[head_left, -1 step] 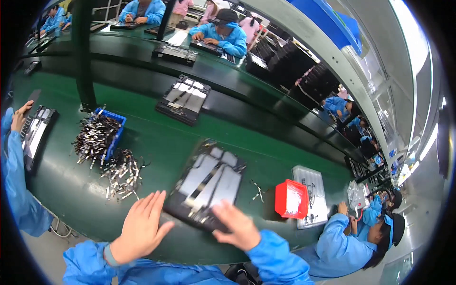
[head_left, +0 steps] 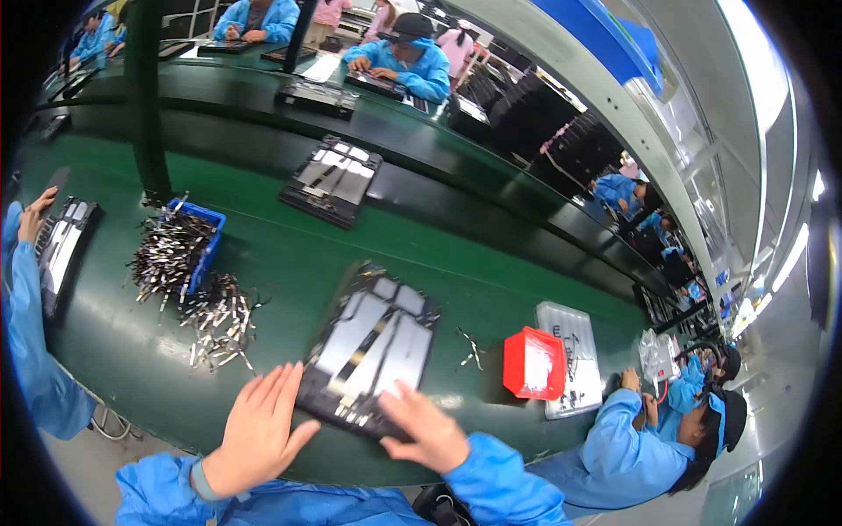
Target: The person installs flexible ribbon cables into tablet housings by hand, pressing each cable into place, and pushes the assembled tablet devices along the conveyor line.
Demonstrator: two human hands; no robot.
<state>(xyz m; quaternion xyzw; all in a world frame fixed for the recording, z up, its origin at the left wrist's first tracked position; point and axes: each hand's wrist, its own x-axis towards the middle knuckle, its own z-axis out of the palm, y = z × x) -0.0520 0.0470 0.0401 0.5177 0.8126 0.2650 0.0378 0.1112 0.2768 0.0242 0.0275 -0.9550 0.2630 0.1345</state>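
In front of me a flat black tablet-like unit [head_left: 370, 346], with silver-grey panels and a dark ribbon strip across it, lies tilted on the green bench. My left hand [head_left: 256, 431] is at its near left corner, fingers stretched out and thumb apart, gripping nothing; whether the fingertips touch the edge I cannot tell. Over the unit's near right corner is my right hand [head_left: 427, 430], slightly blurred, fingers extended and thumb apart. To the left, a heap of small flex cables [head_left: 219, 324] spills beside a blue bin [head_left: 207, 252] filled with more of them.
A few loose cables [head_left: 470, 349] lie right of the unit, near a red bin [head_left: 535, 364] and a clear plastic tray [head_left: 574, 351]. Another similar unit [head_left: 333, 181] rests farther back. Co-workers sit at both sides; a green post [head_left: 145, 105] rises at the back left.
The whole view has shifted slightly. My right hand has moved a little down and left in the picture; the unit lies almost where it was.
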